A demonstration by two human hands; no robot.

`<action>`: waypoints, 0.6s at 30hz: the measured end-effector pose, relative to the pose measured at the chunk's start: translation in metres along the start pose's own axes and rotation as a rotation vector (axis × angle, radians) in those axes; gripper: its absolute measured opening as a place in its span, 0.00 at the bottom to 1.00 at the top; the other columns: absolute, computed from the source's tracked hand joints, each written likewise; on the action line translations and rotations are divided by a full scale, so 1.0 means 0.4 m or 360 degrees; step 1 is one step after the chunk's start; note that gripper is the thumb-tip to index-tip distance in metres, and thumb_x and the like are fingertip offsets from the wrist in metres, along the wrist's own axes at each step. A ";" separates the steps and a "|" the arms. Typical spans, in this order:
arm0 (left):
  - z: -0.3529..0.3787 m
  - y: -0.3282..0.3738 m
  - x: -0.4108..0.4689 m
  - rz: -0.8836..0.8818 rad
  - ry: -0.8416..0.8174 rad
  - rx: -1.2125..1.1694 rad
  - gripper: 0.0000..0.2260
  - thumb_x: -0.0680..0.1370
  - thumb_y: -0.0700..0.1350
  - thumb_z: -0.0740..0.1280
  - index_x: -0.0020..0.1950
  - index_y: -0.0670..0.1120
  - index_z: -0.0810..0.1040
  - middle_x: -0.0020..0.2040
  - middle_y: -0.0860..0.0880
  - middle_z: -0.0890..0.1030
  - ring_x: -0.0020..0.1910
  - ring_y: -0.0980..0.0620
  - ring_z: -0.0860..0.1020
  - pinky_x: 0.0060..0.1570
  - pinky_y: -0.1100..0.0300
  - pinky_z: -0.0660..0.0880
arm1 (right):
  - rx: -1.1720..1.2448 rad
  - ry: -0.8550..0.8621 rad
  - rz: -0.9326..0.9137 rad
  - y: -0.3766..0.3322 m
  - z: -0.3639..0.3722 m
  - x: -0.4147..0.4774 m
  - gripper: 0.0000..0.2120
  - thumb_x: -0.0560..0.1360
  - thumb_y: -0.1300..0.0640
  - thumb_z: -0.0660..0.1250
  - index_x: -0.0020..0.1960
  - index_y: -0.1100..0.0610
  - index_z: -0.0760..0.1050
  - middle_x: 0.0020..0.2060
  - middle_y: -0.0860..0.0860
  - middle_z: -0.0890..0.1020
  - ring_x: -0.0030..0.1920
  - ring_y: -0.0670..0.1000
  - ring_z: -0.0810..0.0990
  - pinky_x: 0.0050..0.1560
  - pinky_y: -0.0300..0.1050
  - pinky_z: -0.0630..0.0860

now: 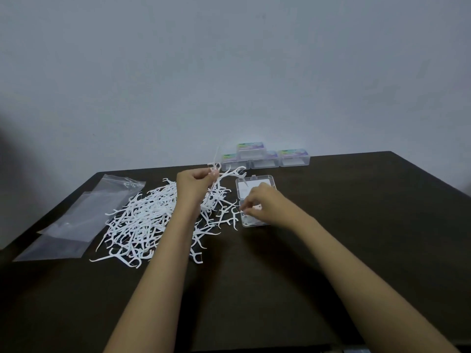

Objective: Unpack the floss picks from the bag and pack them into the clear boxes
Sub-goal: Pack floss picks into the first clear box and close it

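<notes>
A big loose pile of white floss picks (142, 222) covers the dark table left of centre. My left hand (195, 186) is raised over the pile's far end and grips a small bunch of picks (216, 171) that stick up and to the right. An open clear box (244, 220) lies right of the pile, its lid (254, 186) folded back, with picks inside. My right hand (260, 206) hovers over the box's tray and pinches a pick at its left edge. The empty clear bag (84, 217) lies flat at the far left.
Several closed clear boxes with coloured labels (265, 156) are stacked at the table's back edge against the grey wall. The dark table (356, 225) stretches bare to the right and toward me.
</notes>
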State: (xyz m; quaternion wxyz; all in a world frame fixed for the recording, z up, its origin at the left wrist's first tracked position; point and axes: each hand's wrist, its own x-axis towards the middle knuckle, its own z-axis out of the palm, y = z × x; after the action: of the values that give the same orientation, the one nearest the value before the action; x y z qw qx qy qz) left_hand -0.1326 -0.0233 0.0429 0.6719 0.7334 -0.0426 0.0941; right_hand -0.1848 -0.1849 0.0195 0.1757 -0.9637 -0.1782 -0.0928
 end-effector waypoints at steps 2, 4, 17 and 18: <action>0.014 -0.009 0.006 -0.0056 0.0047 -0.0086 0.09 0.73 0.37 0.70 0.52 0.37 0.80 0.34 0.49 0.78 0.27 0.61 0.72 0.25 0.74 0.67 | -0.0282 -0.0073 -0.0154 -0.028 0.029 0.009 0.11 0.77 0.56 0.63 0.56 0.55 0.80 0.51 0.53 0.79 0.55 0.52 0.70 0.55 0.46 0.65; 0.026 -0.019 0.011 -0.0086 0.0080 -0.0178 0.10 0.73 0.37 0.70 0.53 0.35 0.80 0.36 0.49 0.79 0.24 0.65 0.72 0.26 0.74 0.68 | -0.0647 0.0117 -0.0389 -0.055 0.056 0.018 0.08 0.71 0.55 0.70 0.50 0.52 0.83 0.44 0.51 0.81 0.51 0.53 0.74 0.47 0.46 0.68; 0.031 -0.046 0.010 -0.0273 -0.0100 -0.0499 0.10 0.74 0.36 0.68 0.55 0.36 0.79 0.38 0.49 0.80 0.38 0.53 0.73 0.40 0.62 0.70 | 0.0586 0.0948 0.0534 -0.013 0.005 0.010 0.16 0.75 0.54 0.66 0.62 0.58 0.73 0.53 0.51 0.75 0.52 0.51 0.74 0.54 0.43 0.70; 0.033 -0.042 0.008 -0.0285 -0.0143 -0.0507 0.08 0.74 0.36 0.68 0.52 0.37 0.80 0.38 0.49 0.80 0.40 0.52 0.73 0.42 0.61 0.71 | 0.0818 0.0848 0.0575 -0.004 -0.001 0.005 0.23 0.74 0.50 0.67 0.66 0.56 0.69 0.54 0.49 0.73 0.53 0.49 0.74 0.55 0.42 0.71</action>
State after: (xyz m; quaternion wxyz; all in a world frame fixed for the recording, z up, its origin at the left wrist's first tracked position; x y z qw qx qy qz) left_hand -0.1252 -0.0345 0.0260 0.7825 0.6222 -0.0215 -0.0070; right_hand -0.1836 -0.1830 0.0211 0.4641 -0.8465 0.0284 -0.2593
